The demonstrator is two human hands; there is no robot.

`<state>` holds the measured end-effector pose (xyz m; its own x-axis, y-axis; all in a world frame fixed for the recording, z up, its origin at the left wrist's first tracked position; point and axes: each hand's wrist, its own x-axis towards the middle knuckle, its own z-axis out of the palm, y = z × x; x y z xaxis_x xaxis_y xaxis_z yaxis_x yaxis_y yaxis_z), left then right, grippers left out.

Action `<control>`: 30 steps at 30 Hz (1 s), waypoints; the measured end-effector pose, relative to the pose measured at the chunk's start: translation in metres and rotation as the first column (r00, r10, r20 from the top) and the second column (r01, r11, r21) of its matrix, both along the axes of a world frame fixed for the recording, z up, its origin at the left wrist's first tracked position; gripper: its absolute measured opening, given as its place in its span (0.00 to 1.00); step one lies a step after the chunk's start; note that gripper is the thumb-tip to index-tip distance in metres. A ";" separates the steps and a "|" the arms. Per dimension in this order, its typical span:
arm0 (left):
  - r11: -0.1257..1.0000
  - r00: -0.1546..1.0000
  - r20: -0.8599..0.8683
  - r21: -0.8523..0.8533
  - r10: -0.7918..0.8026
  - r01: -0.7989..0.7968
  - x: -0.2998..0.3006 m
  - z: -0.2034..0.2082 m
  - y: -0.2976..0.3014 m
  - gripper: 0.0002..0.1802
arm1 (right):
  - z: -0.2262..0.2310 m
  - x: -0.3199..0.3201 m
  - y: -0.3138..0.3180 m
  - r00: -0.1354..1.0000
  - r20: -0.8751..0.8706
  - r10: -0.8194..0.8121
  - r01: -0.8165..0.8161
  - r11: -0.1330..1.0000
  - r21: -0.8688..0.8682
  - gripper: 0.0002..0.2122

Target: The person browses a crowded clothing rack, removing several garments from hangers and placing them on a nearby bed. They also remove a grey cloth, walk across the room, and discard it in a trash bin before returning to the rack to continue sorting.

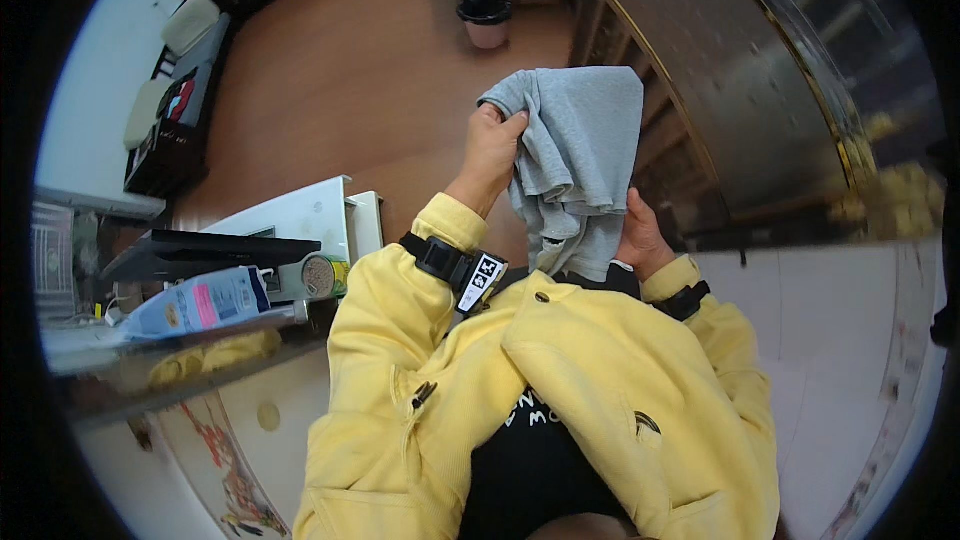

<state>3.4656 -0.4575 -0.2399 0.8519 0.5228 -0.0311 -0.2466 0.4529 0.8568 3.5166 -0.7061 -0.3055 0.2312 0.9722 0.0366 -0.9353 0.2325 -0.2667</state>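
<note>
A light grey cloth garment, folded and draped in loose layers, hangs in front of my chest. My left hand pinches its upper left edge between thumb and fingers. At its lower right side is my right hand, thumb up along the fabric; its fingers are mostly behind the cloth, so their grip is partly hidden. Yellow sleeves cover both arms, and black straps circle both wrists.
To the left, a white table carries a dark screen, a blue package and a can. A bin stands ahead on the wooden floor. A large dark-topped table is at right, a sofa far left.
</note>
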 end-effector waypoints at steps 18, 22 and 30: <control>-0.124 0.989 -0.056 0.990 0.136 0.073 0.120 -0.025 0.278 0.25 | 0.033 0.234 0.365 0.990 -0.138 -0.006 -0.022 0.979 -0.203 0.46; -0.279 0.988 -0.150 0.951 -0.045 0.132 0.171 -0.017 0.325 0.27 | 0.038 0.261 0.429 0.989 0.070 -0.134 0.151 0.890 -0.430 0.38; -0.134 0.851 -0.474 0.880 -0.227 0.455 0.229 -0.026 0.430 0.26 | -0.050 0.372 0.513 0.951 0.274 -0.140 0.293 0.680 -0.671 0.22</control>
<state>3.6951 -0.0279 -0.2661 0.9707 -0.2335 0.0563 -0.2293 -0.8313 0.5063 3.8882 -0.1928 -0.3553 0.5019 0.6556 -0.5642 -0.7970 0.0971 -0.5961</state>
